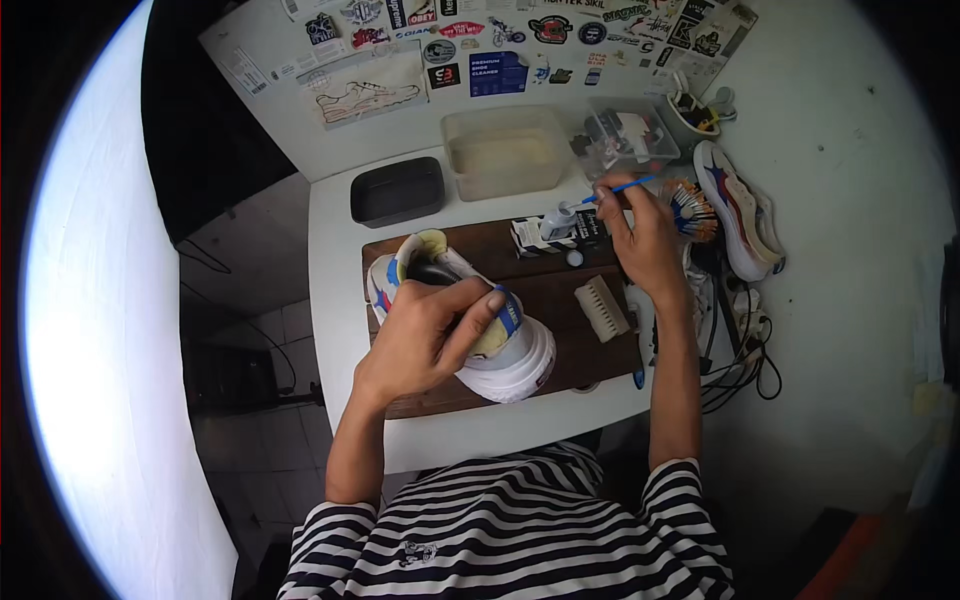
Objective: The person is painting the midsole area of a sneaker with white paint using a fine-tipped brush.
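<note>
Right fingers (604, 197) pinch a blue brush (632, 185) at the bottle (556, 224) beside them, best loaded lightly while left fingers (480, 318) grip the shoe (508, 374).

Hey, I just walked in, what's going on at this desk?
A person's left hand is holding a shoe on a dark wooden board. Their right hand holds a thin blue-handled brush with its tip at the mouth of a small bottle; I can't tell whether it is dipped inside. A scrubbing brush lies on the board to the right of the held shoe, and another shoe is farther right.
</note>
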Available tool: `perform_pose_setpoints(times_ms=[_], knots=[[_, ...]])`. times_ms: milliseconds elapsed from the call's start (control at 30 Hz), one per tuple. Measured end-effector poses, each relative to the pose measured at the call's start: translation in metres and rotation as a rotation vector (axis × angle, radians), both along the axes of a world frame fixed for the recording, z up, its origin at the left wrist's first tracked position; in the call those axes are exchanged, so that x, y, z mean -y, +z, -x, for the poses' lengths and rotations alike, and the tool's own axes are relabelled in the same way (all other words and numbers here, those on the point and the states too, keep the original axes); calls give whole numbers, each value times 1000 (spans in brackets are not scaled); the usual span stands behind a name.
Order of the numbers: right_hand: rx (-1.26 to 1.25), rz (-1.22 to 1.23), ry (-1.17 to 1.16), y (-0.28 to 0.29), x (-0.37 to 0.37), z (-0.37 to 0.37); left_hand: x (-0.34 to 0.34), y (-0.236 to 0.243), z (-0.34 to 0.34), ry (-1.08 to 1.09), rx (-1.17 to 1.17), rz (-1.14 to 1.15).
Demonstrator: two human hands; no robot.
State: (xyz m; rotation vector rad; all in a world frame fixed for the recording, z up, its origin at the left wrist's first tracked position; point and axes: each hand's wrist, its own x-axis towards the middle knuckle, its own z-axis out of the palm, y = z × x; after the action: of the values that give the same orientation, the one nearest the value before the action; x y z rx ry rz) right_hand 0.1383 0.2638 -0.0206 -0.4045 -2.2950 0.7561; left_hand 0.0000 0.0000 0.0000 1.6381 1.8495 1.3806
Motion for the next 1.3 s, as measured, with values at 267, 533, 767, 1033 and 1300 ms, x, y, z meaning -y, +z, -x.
perform_pose_setpoints(times_ms=[267,533,767,1033,1300], knots=[[-29,-27,40,-12,6,-7,0,4,5,29,18,11],[14,-41,64,-5,6,-15,-3,5,7,75,38,-3],[37,-62,101,-2,6,-19,-4,4,8,84,41,-19],[-266,122,93,6,21,-33,-1,1,10,90,43,-115],[-548,536,136,44,91,-64,0,16,3,51,180,-148]])
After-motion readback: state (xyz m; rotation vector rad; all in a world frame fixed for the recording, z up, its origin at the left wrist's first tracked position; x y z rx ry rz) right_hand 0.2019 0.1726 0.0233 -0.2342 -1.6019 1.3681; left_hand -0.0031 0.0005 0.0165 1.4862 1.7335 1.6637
